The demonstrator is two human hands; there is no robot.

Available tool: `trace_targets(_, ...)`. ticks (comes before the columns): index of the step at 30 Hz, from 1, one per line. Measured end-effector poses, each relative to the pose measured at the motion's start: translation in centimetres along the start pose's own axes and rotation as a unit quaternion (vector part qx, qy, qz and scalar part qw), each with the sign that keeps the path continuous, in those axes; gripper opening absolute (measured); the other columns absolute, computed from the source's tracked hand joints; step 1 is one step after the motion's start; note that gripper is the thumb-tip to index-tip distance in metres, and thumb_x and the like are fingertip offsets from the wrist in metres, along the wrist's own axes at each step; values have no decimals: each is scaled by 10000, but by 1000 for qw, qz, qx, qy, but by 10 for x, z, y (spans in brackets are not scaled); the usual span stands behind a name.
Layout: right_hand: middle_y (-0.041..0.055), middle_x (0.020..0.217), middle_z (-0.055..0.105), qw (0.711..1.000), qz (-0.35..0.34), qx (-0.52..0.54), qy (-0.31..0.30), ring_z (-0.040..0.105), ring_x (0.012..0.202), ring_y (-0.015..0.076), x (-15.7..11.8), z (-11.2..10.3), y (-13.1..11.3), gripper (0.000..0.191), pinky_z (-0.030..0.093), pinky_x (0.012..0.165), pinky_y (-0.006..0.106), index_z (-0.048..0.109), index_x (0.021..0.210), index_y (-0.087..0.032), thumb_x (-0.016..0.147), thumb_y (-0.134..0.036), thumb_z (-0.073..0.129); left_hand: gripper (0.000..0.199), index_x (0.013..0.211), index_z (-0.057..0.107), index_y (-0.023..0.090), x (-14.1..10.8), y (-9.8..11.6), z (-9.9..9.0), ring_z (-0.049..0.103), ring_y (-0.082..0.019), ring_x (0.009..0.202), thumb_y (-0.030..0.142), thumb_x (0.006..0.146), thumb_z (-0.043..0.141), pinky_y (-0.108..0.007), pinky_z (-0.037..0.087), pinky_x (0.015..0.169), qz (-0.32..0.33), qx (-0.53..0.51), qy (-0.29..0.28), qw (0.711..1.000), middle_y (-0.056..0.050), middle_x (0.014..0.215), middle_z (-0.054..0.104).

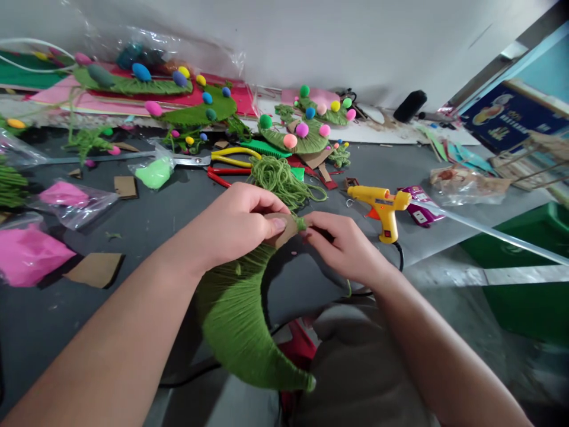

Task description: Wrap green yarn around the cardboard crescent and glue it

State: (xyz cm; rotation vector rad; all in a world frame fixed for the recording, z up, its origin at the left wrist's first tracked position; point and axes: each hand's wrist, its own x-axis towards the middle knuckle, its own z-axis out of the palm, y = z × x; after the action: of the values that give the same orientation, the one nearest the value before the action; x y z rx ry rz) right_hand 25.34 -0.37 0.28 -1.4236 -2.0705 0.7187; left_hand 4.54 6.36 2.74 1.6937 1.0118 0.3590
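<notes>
A crescent wrapped in green yarn [240, 314] hangs over the table's near edge, its lower tip pointing right. At its upper end some bare brown cardboard [283, 232] shows. My left hand [240, 222] is closed on this end, thumb on the cardboard. The fingers of my right hand [338, 240] pinch green yarn at the cardboard's tip, where a small wrap of yarn [300, 223] sits. Just beyond my hands lies a loose pile of green yarn [278, 178].
Right of my hands stands a yellow glue gun [382, 207] with a black cord. Scissors with red and yellow handles [233, 157] lie beyond my left hand. Decorated green shapes [296, 139] line the back. Pink clay bags [31, 255] and cardboard scraps [95, 268] are at left, a green bin [524, 296] at right.
</notes>
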Motion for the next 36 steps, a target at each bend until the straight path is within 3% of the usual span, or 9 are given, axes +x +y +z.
trace_targets(4, 15, 955, 706, 1000, -9, 13, -16, 624, 867, 130, 8, -6, 8, 192, 449, 799, 240, 683, 1004, -177, 996, -250, 506, 152, 820, 731, 233, 2, -6, 5, 603, -168, 691, 312, 802, 603, -285, 441, 621, -10, 12, -69, 997, -6, 748, 697)
trace_targets(7, 4, 869, 694, 1000, -15, -1, -18, 595, 774, 116, 12, -9, 5, 182, 433, 730, 233, 684, 946, -171, 983, -270, 536, 144, 792, 713, 228, 4, -11, 12, 609, -173, 679, 294, 789, 586, -291, 444, 608, -18, 40, -80, 996, -8, 746, 712)
trace_targets(10, 8, 822, 672, 999, -3, -41, -12, 555, 714, 117, 12, -10, -7, 177, 395, 664, 241, 664, 910, -170, 979, -270, 536, 165, 694, 665, 208, 5, -14, 16, 567, -165, 624, 293, 787, 559, -287, 407, 557, -9, 94, -49, 994, -16, 684, 682)
trace_targets(14, 23, 827, 663, 995, 22, -101, 7, 540, 707, 133, 6, -7, -24, 189, 364, 641, 261, 650, 894, -178, 981, -295, 530, 195, 765, 708, 205, 8, -14, 15, 581, -176, 618, 326, 795, 557, -279, 372, 517, -10, 116, 3, 993, -33, 687, 686)
trace_targets(21, 40, 949, 688, 996, 21, -78, 27, 601, 829, 152, -5, 1, -34, 144, 410, 723, 262, 640, 999, -186, 984, -220, 501, 198, 842, 742, 208, 8, -8, 7, 590, -168, 665, 313, 785, 584, -270, 409, 574, -4, 47, 76, 996, -20, 723, 689)
trace_targets(25, 25, 895, 669, 997, 29, -58, 43, 584, 796, 140, -7, 3, -30, 148, 411, 722, 256, 634, 978, -177, 990, -230, 495, 213, 913, 757, 208, 4, -1, 4, 593, -159, 664, 308, 771, 634, -263, 419, 583, -11, -24, 100, 995, -23, 755, 702)
trace_targets(30, 20, 862, 656, 999, 25, 1, 30, 580, 785, 131, -5, 3, -17, 173, 425, 726, 245, 616, 924, -167, 1001, -221, 471, 184, 900, 750, 204, -1, 6, 3, 596, -155, 647, 289, 757, 671, -259, 441, 583, -19, -98, 69, 993, -27, 760, 703)
trace_targets(36, 25, 931, 685, 1000, -8, 15, 4, 612, 846, 135, 7, -5, 3, 179, 447, 769, 245, 648, 1011, -165, 985, -189, 472, 131, 763, 712, 199, -2, 4, 4, 547, -140, 608, 297, 792, 630, -259, 397, 556, 0, -36, -44, 998, -18, 700, 647)
